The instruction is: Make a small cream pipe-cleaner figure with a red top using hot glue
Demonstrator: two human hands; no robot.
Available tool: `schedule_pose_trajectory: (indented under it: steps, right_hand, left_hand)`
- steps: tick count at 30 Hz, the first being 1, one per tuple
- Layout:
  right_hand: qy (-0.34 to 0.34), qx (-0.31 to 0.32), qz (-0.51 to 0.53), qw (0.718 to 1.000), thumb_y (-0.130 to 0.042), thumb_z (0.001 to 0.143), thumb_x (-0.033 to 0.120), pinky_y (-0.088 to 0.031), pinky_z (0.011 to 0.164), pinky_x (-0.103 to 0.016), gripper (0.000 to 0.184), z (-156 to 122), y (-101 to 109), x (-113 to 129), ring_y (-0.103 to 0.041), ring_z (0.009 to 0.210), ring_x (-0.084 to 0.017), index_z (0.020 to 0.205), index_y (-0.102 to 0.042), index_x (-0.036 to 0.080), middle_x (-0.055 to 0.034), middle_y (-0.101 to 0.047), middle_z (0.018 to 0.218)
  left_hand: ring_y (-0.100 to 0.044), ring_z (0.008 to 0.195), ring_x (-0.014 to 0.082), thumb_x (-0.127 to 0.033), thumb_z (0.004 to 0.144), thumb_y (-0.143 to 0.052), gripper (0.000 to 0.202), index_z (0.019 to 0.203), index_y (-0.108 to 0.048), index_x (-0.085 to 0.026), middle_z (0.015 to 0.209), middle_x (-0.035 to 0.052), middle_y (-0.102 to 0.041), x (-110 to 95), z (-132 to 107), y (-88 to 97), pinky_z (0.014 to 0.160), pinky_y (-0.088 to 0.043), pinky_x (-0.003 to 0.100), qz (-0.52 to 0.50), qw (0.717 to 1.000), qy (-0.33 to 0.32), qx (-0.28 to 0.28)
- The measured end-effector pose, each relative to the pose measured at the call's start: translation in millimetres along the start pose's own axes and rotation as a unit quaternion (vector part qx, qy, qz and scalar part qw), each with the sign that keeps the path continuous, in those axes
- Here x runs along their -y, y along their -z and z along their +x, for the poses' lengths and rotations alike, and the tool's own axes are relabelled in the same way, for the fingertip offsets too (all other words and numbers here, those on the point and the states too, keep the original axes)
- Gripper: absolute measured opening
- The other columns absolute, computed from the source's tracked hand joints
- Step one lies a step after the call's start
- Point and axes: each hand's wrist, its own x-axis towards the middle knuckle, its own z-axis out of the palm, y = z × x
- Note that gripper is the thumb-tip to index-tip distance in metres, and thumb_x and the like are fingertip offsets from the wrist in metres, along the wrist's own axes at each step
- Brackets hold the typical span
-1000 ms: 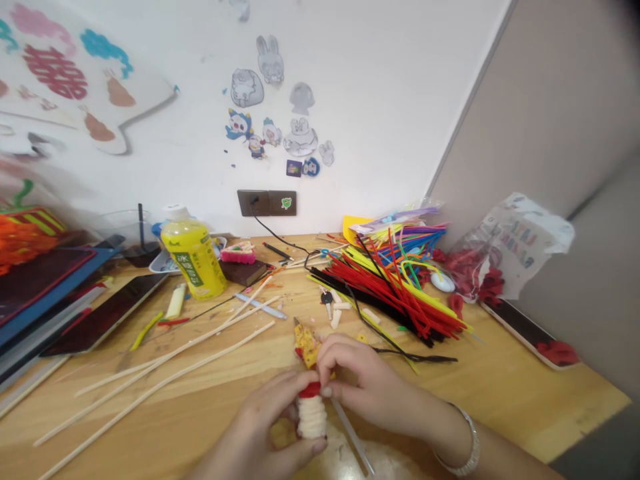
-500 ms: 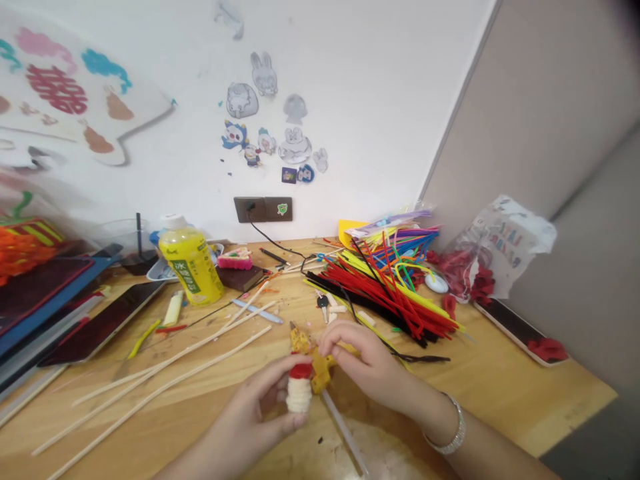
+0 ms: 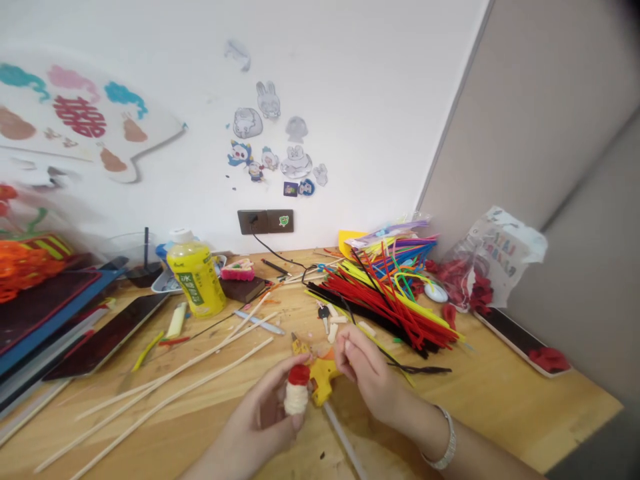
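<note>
In my left hand (image 3: pixel 263 410) is a small upright cylinder wound with cream pipe cleaner (image 3: pixel 296 400), topped by a red band, held between thumb and fingers. My right hand (image 3: pixel 370 377) is just to its right, thumb and fingertips pinched together; whatever they hold, if anything, is too small to make out. Between and beneath the hands lies a yellow hot glue gun (image 3: pixel 324 381), partly covered by them. A translucent glue stick (image 3: pixel 345 440) juts out of it toward the table's front edge.
Loose cream pipe cleaners (image 3: pixel 165 387) stretch across the left. A yellow drink bottle (image 3: pixel 197 277) stands behind them. Piled pipe cleaners (image 3: pixel 385 300) cover the back right, with a key (image 3: pixel 324 313) beside them. A phone (image 3: pixel 515 340) lies far right, a tablet (image 3: pixel 110 333) far left.
The view has tilted up slightly. My right hand has moved a little right, away from the cylinder. The cylinder's red top has tipped toward me, still in my left hand.
</note>
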Motion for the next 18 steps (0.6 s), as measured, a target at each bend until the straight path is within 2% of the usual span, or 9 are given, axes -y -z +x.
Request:
schedule_pose_trajectory:
  steps: [3, 5, 8, 11, 14, 15, 18]
  right_hand:
    - [0.001, 0.001, -0.076, 0.997, -0.027, 0.094, 0.037, -0.03, 0.05, -0.024, 0.031, -0.1, -3.4, -3.3, -0.035, 0.053, -0.011, 0.07, -0.037, 0.021, 0.0043, -0.037, 0.059]
    - [0.009, 0.013, -0.102, 0.995, -0.029, 0.094, 0.036, -0.035, 0.055, -0.025, 0.03, 0.3, -4.8, -2.7, -0.04, 0.056, -0.012, 0.07, -0.039, 0.02, 0.0035, -0.041, 0.061]
    - [0.026, 0.034, -0.063, 0.997, -0.036, 0.093, 0.033, -0.041, 0.066, -0.026, 0.019, -0.1, -7.3, 1.3, -0.049, 0.068, -0.013, 0.082, -0.043, 0.019, 0.0003, -0.049, 0.074]
    - [0.028, 0.082, -0.061, 0.994, -0.041, 0.091, 0.033, -0.044, 0.07, -0.028, 0.019, -1.6, -9.3, 3.9, -0.053, 0.077, -0.014, 0.1, -0.047, 0.018, -0.0026, -0.054, 0.086]
    - [0.049, 0.139, -0.132, 0.98, -0.049, 0.087, 0.037, -0.043, 0.073, -0.03, 0.03, -3.1, -10.1, 3.2, -0.054, 0.083, -0.017, 0.11, -0.05, 0.019, -0.0052, -0.058, 0.095]
    - [0.054, 0.145, -0.152, 0.976, -0.051, 0.085, 0.038, -0.043, 0.073, -0.03, 0.032, -3.5, -10.3, 2.5, -0.055, 0.084, -0.018, 0.111, -0.051, 0.019, -0.0058, -0.059, 0.096]
    - [0.049, 0.137, -0.171, 0.975, -0.049, 0.087, 0.034, -0.043, 0.074, -0.03, 0.027, -5.5, -11.9, -0.9, -0.056, 0.085, -0.018, 0.109, -0.051, 0.018, -0.0065, -0.06, 0.096]
  left_hand:
    - [-0.058, 0.061, 0.0147, -0.041, 0.069, -0.07, 0.057, 0.121, -0.052, -0.026, 0.087, 0.0034, -0.066, 2.1, 0.6, 3.0, 0.049, -0.048, 0.024, -0.034, 0.998, 0.041, 0.028]
    - [-0.057, 0.058, 0.0141, -0.046, 0.074, -0.063, 0.054, 0.122, -0.052, -0.024, 0.079, 0.0025, -0.065, 2.3, 1.1, 4.7, 0.05, -0.049, 0.025, -0.06, 0.996, 0.065, 0.03]
    - [-0.057, 0.058, 0.0134, -0.047, 0.076, -0.061, 0.052, 0.121, -0.054, -0.023, 0.08, 0.003, -0.066, -0.1, 1.9, 3.9, 0.05, -0.049, 0.024, -0.039, 0.997, 0.065, 0.012]
    - [-0.061, 0.071, 0.0162, -0.044, 0.073, -0.066, 0.05, 0.117, -0.055, -0.025, 0.096, 0.0056, -0.067, -4.5, 1.8, -1.4, 0.055, -0.051, 0.024, 0.025, 0.999, 0.026, -0.001]
    - [-0.06, 0.098, 0.0216, -0.043, 0.072, -0.067, 0.043, 0.109, -0.058, -0.024, 0.105, 0.0067, -0.066, -6.0, 0.7, -6.4, 0.083, -0.049, 0.032, 0.08, 0.996, -0.008, -0.023]
    - [-0.059, 0.1, 0.0226, -0.042, 0.072, -0.067, 0.041, 0.107, -0.059, -0.023, 0.102, 0.0065, -0.067, -5.4, 0.3, -7.3, 0.087, -0.047, 0.033, 0.1, 0.994, -0.014, -0.033]
    - [-0.062, 0.096, 0.0234, -0.037, 0.074, -0.065, 0.036, 0.106, -0.058, -0.022, 0.096, 0.0057, -0.069, -3.0, -0.5, -7.9, 0.084, -0.049, 0.033, 0.153, 0.986, -0.026, -0.055]
